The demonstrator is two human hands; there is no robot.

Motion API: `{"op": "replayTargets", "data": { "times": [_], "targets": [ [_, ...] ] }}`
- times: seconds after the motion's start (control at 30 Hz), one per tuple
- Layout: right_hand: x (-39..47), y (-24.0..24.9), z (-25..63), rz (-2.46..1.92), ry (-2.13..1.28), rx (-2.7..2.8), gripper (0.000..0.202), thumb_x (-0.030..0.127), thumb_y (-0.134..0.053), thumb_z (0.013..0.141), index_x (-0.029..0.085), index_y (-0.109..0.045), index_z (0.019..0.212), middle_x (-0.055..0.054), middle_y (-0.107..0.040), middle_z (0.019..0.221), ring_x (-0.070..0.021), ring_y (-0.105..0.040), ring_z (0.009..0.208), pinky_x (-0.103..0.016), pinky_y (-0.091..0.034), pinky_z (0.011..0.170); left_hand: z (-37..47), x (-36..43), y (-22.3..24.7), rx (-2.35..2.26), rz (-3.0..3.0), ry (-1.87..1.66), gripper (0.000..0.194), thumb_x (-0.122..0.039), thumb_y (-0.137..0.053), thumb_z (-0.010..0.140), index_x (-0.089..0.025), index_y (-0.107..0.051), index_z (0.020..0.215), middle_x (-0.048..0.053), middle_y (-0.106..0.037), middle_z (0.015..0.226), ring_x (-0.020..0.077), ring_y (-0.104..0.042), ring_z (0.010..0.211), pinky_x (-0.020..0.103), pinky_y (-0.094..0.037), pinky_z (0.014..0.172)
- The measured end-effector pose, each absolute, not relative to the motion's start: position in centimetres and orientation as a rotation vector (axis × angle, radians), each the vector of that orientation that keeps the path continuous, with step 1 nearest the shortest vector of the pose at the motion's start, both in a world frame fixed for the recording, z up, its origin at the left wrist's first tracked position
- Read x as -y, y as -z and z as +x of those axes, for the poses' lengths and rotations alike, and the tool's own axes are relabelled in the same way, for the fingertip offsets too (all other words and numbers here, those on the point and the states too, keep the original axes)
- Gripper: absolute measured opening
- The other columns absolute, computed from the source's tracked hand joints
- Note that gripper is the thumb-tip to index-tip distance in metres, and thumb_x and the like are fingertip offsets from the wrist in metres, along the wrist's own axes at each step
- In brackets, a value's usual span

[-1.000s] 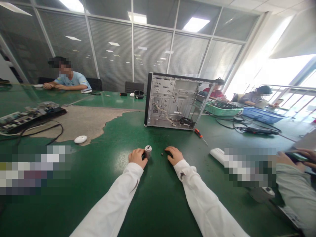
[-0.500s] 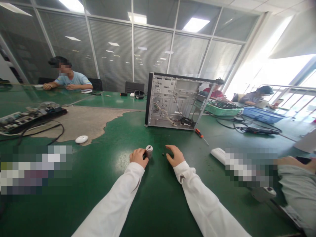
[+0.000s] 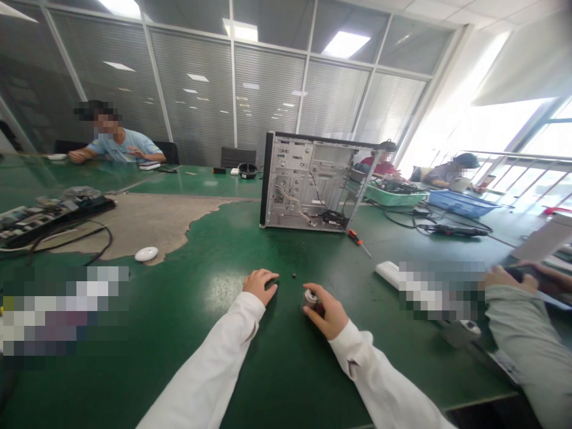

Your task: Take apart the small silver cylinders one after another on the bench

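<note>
A small silver cylinder (image 3: 309, 300) with a dark mark on its top stands in the grasp of my right hand (image 3: 329, 313), thumb on one side and fingers on the other. I cannot make out whether its base touches the table. To the left, my left hand (image 3: 260, 286) is open and empty, its fingers and thumb apart just above the green table (image 3: 277, 369). A tiny dark piece (image 3: 294, 275) lies on the table between the two hands, touched by neither.
An open computer case (image 3: 313, 185) stands beyond my hands, with an orange-handled screwdriver (image 3: 357, 241) at its right corner. A white power strip (image 3: 393, 274) and a co-worker's arm (image 3: 518, 322) are on the right. A white oval object (image 3: 146, 254) and a circuit board (image 3: 49, 217) lie left.
The silver cylinder has passed from my left hand to my right and moved right, nearer to me. My left hand has let go and opened. The view has turned slightly right.
</note>
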State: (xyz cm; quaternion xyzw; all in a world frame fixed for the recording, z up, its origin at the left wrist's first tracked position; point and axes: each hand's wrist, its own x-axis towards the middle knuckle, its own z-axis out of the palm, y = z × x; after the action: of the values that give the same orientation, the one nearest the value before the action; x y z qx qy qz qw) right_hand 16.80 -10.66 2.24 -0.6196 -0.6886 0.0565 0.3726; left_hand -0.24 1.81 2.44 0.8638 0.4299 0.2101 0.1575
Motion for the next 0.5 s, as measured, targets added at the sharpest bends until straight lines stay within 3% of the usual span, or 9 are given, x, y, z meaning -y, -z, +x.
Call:
{"op": "replayTargets", "data": {
  "times": [0.27,0.4,0.5],
  "targets": [
    [24.3,-0.2,28.3,-2.247,0.283,1.112,0.048,0.051,-0.042,0.066,0.021,-0.047,0.103,-0.004,-0.058,0.082,-0.0185,-0.056,0.067,-0.031,-0.045,0.060,-0.1,-2.2,-2.2,-1.248,2.456,-0.638,0.028,-0.025,-0.048,0.068,-0.027,-0.057,0.094,-0.001,-0.057,0.100,0.0189,-0.046,0.097,0.033,-0.035,0.081],
    [28.0,0.4,34.3,-2.493,0.502,1.023,0.051,0.053,-0.037,0.065,0.017,-0.047,0.100,-0.010,-0.057,0.090,-0.0250,-0.056,0.078,-0.036,-0.045,0.065,-0.1,-2.3,-2.4,-1.247,2.457,-0.627,0.028,-0.024,-0.048,0.068,-0.026,-0.057,0.095,-0.002,-0.057,0.101,0.0182,-0.046,0.097,0.031,-0.035,0.082],
    [28.8,0.9,37.5,-2.617,0.487,1.022,0.055,0.051,-0.037,0.064,0.013,-0.045,0.102,-0.014,-0.056,0.093,-0.0279,-0.054,0.085,-0.037,-0.044,0.069,-0.2,-2.2,-2.7,-1.249,2.456,-0.615,0.029,-0.024,-0.048,0.068,-0.025,-0.057,0.095,-0.002,-0.058,0.101,0.0178,-0.047,0.096,0.030,-0.036,0.083]
  ]
}}
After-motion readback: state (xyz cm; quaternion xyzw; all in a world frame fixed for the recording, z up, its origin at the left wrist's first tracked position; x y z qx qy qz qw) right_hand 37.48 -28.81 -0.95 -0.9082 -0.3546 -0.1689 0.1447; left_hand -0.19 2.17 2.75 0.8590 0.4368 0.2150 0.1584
